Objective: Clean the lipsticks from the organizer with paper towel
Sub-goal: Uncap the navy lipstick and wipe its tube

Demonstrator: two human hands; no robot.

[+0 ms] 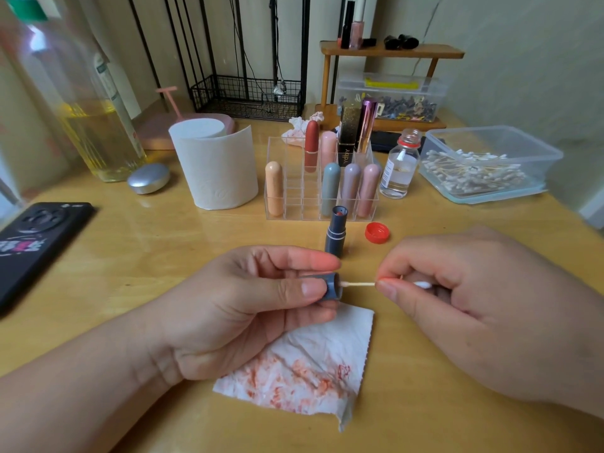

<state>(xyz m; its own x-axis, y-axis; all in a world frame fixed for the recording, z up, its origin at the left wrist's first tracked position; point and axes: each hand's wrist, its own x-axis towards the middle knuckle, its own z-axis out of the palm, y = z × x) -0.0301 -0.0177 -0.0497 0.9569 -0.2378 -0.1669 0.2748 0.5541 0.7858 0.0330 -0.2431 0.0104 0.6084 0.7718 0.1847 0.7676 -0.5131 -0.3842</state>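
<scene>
Above the stained paper towel (310, 371), the left hand (235, 308) grips a lipstick cap (331, 287) and the right hand (474, 305) pinches a cotton swab (359, 284); a skewed push could snap it.

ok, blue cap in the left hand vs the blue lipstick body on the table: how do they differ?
The blue cap lies sideways, pinched in the left hand; the lipstick body stands upright on the table, untouched.
The cap's open end meets a cotton swab held by the right hand; the body's top shows red lipstick.
The body has a pale band; the cap looks plain.
Shared: slate-blue colour.
</scene>
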